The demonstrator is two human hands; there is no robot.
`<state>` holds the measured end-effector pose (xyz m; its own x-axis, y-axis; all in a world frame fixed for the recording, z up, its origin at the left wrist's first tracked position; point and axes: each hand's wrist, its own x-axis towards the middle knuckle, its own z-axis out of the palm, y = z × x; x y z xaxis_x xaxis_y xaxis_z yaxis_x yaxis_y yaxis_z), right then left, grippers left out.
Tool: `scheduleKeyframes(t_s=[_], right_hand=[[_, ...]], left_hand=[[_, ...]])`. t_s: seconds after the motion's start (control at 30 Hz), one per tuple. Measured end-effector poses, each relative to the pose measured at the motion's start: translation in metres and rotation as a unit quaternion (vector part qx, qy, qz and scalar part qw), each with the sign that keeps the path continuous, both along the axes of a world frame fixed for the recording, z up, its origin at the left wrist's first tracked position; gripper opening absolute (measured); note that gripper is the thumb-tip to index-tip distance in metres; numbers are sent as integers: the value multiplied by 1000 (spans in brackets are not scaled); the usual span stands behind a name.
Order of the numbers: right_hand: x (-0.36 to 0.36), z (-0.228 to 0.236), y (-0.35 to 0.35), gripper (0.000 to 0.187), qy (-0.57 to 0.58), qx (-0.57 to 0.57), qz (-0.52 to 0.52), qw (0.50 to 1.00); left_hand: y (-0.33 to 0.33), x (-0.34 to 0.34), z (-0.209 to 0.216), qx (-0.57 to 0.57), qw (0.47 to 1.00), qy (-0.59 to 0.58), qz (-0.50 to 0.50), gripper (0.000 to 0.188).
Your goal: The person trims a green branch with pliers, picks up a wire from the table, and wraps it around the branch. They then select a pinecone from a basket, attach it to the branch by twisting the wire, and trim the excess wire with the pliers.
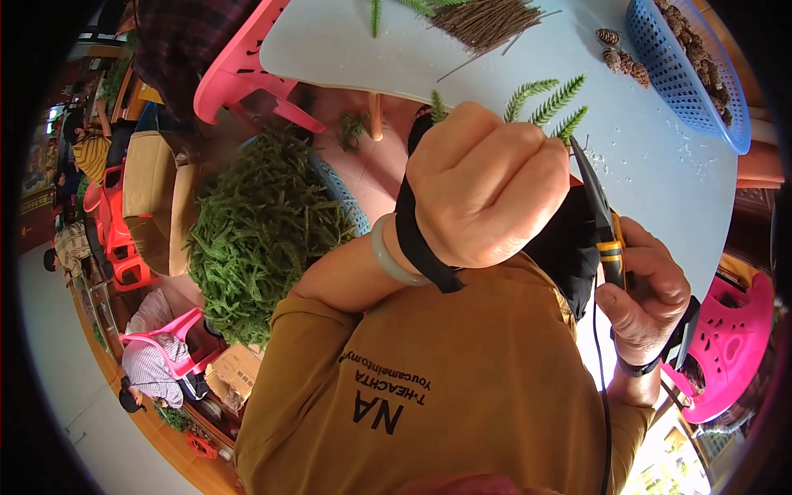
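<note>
My left hand (pixel 491 186) is closed in a fist over the table's near edge, with a pale bangle and a black band at the wrist. Feathery green sprigs (pixel 554 103), like artificial pine, stick out beyond its knuckles; the fingers' inner side and the stems are hidden. My right hand (pixel 648 289) grips long-nosed pliers (pixel 609 235) with yellow and black handles. The tips of the pliers reach up beside the left fist, close to the sprigs. Whether they touch a stem, I cannot tell.
On the pale table (pixel 363 49) lie a bundle of thin brown stems (pixel 491 25) and several pine cones (pixel 623 62). A blue basket (pixel 672 78) of cones stands at the right. To the left, a heap of green sprigs (pixel 264 231) fills a basket near pink chairs (pixel 247 66) and cardboard boxes (pixel 153 198).
</note>
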<state>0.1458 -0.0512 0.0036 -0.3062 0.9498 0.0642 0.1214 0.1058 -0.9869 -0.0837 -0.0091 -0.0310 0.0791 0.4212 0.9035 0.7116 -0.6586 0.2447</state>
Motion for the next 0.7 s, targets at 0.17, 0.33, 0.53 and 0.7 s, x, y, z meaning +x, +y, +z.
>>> scheduleKeyframes(t_s=[0.17,0.33,0.53,0.7], right_hand=[[9,2,6,37,13,22,39,999],[23,10,24,35,31,50,154,986],[21,14,30,33,16,61,201,978],[16,15,28,32,35,47,194,979]], left_hand=[[-3,-11,16,-157,967,-92,-178,26],[-1,-24,21,-445,675,-369,-459,38],[-1,-6,11,-378,656,-392,-523,34],[-2,-6,9,-348,697,-366,-509,31]])
